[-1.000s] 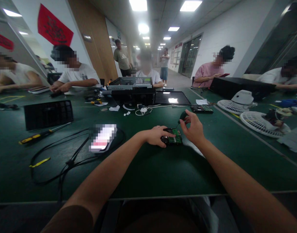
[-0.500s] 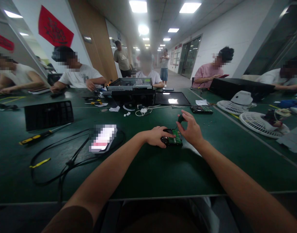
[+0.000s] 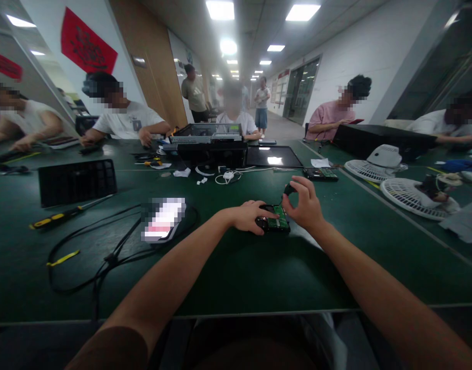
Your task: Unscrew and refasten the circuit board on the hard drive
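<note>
A hard disk drive (image 3: 279, 224) lies on the green table with its green circuit board facing up. My left hand (image 3: 248, 217) grips it from the left, the thumb at its near side and a finger lying across the board. In my right hand (image 3: 305, 205) is a small screwdriver (image 3: 288, 190) with a dark handle, pinched between the fingers. It stands tilted over the drive's far right part; its tip is too small to make out.
To the left are a lit phone (image 3: 164, 220), looped black cables (image 3: 111, 259), a yellow-black screwdriver (image 3: 58, 218) and a black panel (image 3: 77, 183). Ahead stand an opened metal case (image 3: 208, 136) and another drive (image 3: 321, 173). White fan parts (image 3: 418, 198) lie right. Several people sit around.
My right hand has shifted slightly, its fingers turning with the screwdriver over the drive. My left hand and the drive have stayed in place.
</note>
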A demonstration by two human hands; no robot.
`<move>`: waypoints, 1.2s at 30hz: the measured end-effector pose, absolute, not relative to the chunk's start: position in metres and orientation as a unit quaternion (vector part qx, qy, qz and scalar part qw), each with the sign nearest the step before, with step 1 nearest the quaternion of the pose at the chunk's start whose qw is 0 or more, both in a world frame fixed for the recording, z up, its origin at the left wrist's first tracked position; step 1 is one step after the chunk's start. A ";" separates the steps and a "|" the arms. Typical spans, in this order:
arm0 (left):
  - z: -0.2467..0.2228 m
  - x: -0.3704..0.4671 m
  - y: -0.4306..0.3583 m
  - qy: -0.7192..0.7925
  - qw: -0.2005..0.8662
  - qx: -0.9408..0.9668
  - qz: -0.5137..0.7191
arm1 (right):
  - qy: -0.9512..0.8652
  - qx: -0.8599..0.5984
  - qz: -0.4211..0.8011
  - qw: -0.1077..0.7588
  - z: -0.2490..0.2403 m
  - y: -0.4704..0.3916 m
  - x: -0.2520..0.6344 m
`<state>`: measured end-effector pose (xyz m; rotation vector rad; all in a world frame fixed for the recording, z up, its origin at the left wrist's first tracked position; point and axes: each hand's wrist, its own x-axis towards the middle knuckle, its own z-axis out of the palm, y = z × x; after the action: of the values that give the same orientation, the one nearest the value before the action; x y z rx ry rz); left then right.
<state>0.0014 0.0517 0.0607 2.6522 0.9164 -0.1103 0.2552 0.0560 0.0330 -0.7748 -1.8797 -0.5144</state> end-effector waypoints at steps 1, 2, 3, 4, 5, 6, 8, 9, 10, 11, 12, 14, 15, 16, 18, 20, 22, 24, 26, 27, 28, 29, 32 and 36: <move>0.062 0.001 0.051 0.324 0.166 0.931 -0.040 | -0.774 -0.319 -0.198 0.509 0.033 0.056 0.255; 0.062 0.001 0.050 0.327 0.167 0.929 -0.040 | -0.772 -0.320 -0.183 0.518 0.033 0.057 0.255; 0.063 0.002 0.049 0.331 0.169 0.927 -0.041 | -0.769 -0.322 -0.170 0.525 0.033 0.057 0.254; 0.064 0.002 0.049 0.335 0.170 0.926 -0.042 | -0.765 -0.327 -0.160 0.531 0.032 0.058 0.254; 0.064 0.002 0.048 0.339 0.172 0.924 -0.044 | -0.761 -0.336 -0.154 0.534 0.032 0.058 0.254; 0.064 0.001 0.048 0.340 0.174 0.923 -0.046 | -0.756 -0.346 -0.150 0.535 0.032 0.058 0.254; 0.064 0.001 0.049 0.338 0.174 0.923 -0.051 | -0.748 -0.364 -0.147 0.535 0.031 0.058 0.255; 0.064 0.001 0.049 0.335 0.173 0.925 -0.052 | -0.746 -0.369 -0.147 0.534 0.031 0.058 0.256; 0.064 0.001 0.049 0.332 0.172 0.926 -0.051 | -0.746 -0.371 -0.148 0.533 0.031 0.058 0.256; 0.063 0.001 0.050 0.331 0.171 0.927 -0.051 | -0.747 -0.372 -0.148 0.531 0.031 0.057 0.257; 0.063 0.001 0.050 0.330 0.169 0.927 -0.050 | -0.748 -0.371 -0.147 0.530 0.031 0.057 0.257; 0.062 0.001 0.052 0.329 0.171 0.928 -0.050 | -0.753 -0.371 -0.143 0.525 0.032 0.056 0.257; 0.062 0.001 0.052 0.328 0.173 0.927 -0.050 | -0.755 -0.373 -0.138 0.521 0.032 0.056 0.256; 0.061 0.001 0.052 0.327 0.175 0.927 -0.050 | -0.758 -0.375 -0.132 0.518 0.032 0.055 0.256; 0.061 0.000 0.053 0.326 0.179 0.927 -0.046 | -0.759 -0.385 -0.123 0.510 0.033 0.054 0.255; 0.061 0.000 0.052 0.326 0.180 0.927 -0.045 | -0.758 -0.397 -0.121 0.503 0.033 0.053 0.255; 0.062 0.000 0.051 0.330 0.180 0.925 -0.048 | -0.754 -0.406 -0.124 0.501 0.033 0.053 0.256; 0.063 0.001 0.051 0.332 0.178 0.925 -0.054 | -0.751 -0.407 -0.125 0.505 0.033 0.054 0.257; 0.063 0.001 0.051 0.330 0.176 0.926 -0.057 | -0.747 -0.403 -0.126 0.514 0.032 0.055 0.257; 0.063 0.001 0.051 0.329 0.176 0.926 -0.057 | -0.746 -0.400 -0.127 0.518 0.033 0.055 0.257; 0.063 0.001 0.052 0.327 0.175 0.927 -0.058 | -0.745 -0.398 -0.128 0.520 0.033 0.055 0.256; 0.062 0.001 0.052 0.326 0.174 0.927 -0.057 | -0.746 -0.396 -0.129 0.520 0.033 0.055 0.256; 0.061 0.001 0.052 0.329 0.173 0.927 -0.051 | -0.753 -0.391 -0.137 0.510 0.035 0.053 0.254; 0.063 0.001 0.050 0.334 0.179 0.924 -0.046 | -0.764 -0.385 -0.149 0.497 0.036 0.051 0.253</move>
<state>0.0006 0.0499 0.0625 2.6136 0.9457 -0.1297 0.2526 0.0515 0.0363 -0.9326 -1.8494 -0.3603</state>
